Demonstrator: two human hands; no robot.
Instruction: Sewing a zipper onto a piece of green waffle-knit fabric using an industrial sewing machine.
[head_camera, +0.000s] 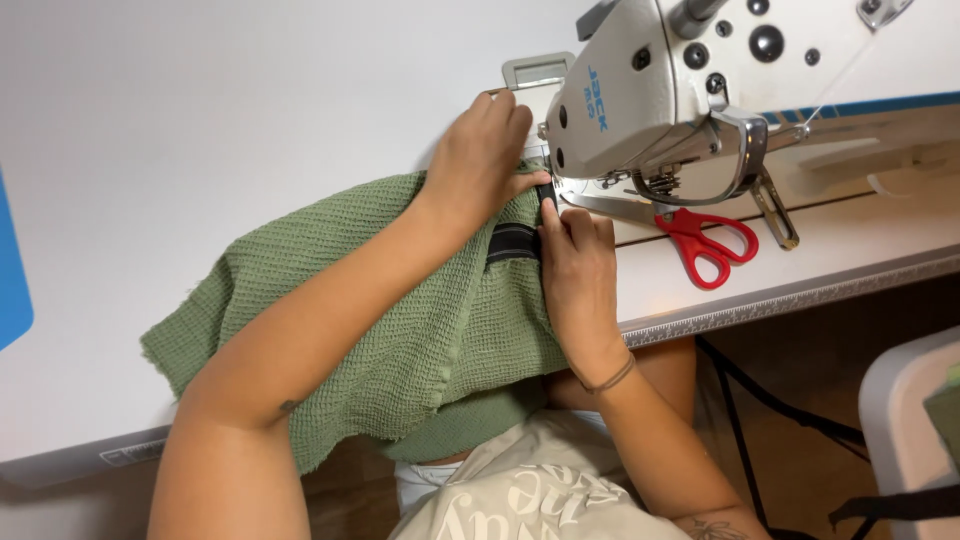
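Nearest the camera, the person's light printed shirt (520, 495) fills the bottom edge, and both bare forearms reach up from it over the front edge of the white table (200, 150). A piece of green waffle-weave fabric (400, 320) lies spread on the table and hangs over that edge toward the lap. The right hand (578, 275), with a thin band at the wrist, rests flat on the fabric with its fingers nearly straight and together, the fingertips pinning a strip of black elastic (512, 242) against the cloth just before the needle area; it grips nothing. Further on, the left hand (480, 160) lies on the fabric with curled fingers pressing it down close beside the white sewing machine head (640, 90); whether it pinches the cloth cannot be told. Behind the right hand, red-handled scissors (700, 240) lie on the table under the machine arm.
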